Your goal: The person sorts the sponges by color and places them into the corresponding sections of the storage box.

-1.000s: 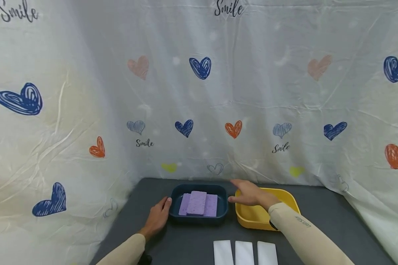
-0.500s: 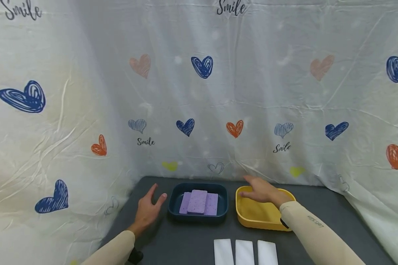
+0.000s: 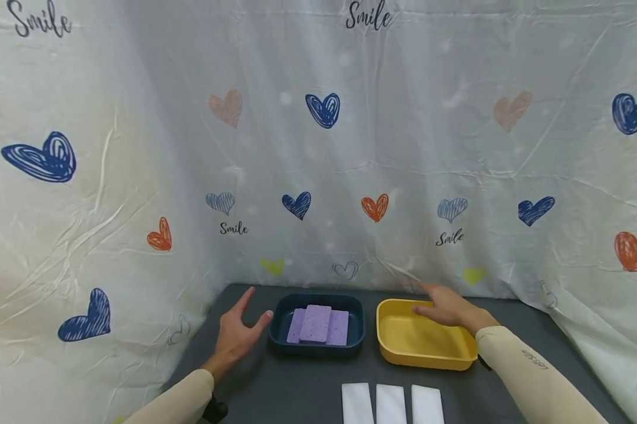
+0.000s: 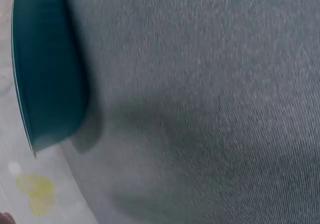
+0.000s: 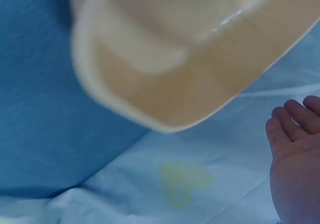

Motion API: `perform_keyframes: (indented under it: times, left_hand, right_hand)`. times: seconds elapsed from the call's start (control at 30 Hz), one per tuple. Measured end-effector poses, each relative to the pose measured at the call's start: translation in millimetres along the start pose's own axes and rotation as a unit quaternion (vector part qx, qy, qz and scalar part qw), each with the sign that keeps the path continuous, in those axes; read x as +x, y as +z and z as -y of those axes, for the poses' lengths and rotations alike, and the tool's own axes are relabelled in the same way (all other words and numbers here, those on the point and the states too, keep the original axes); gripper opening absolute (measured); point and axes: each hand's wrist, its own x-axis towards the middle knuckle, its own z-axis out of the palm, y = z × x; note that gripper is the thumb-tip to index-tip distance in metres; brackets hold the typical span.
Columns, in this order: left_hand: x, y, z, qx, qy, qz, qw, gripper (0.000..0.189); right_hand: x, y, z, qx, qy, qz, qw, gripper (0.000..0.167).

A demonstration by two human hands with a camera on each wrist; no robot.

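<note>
A dark blue tray (image 3: 317,348) stands on the table with several lilac sponges (image 3: 315,324) inside, one lying on top of the others. Just left of it my left hand (image 3: 234,335) hovers with thumb and fingers spread, holding nothing. The left wrist view shows the tray's side wall (image 4: 47,74) apart from the hand. To the right, a yellow tray (image 3: 429,359) sits beside the blue one. Over its far right rim my right hand (image 3: 453,309) extends with straight fingers, gripping nothing; whether it touches the rim is unclear. In the right wrist view its fingers (image 5: 295,121) are outstretched.
Three white rectangular pieces (image 3: 392,404) lie in a row at the near side of the grey table (image 3: 302,388). A white curtain (image 3: 403,135) printed with hearts hangs behind the table and along both sides.
My left hand has let go of the blue tray's left side and drawn back leftward, fingers spread. My right hand has moved right, from between the trays to over the yellow one's far right part.
</note>
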Motion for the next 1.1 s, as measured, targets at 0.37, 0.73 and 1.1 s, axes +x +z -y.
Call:
perform_keyframes:
  times: [0.37, 0.73, 1.1]
  left_hand:
    - [-10.6, 19.5, -24.7, -0.02, 0.1, -0.001, 0.9948, 0.077]
    - [-25.3, 38.2, -48.9, -0.02, 0.167, 0.043, 0.9848, 0.08]
    - [-41.8, 56.5, -65.1, -0.041, 0.222, 0.113, 0.9677, 0.085]
  right_hand:
    - [-31.3, -6, -34, -0.016, 0.048, -0.01, 0.9986, 0.079]
    - [-49.7, 4, -52, -0.024, 0.083, -0.008, 0.9962, 0.08]
    - [-61.5, 29, -77, 0.014, 0.079, -0.022, 0.9965, 0.076]
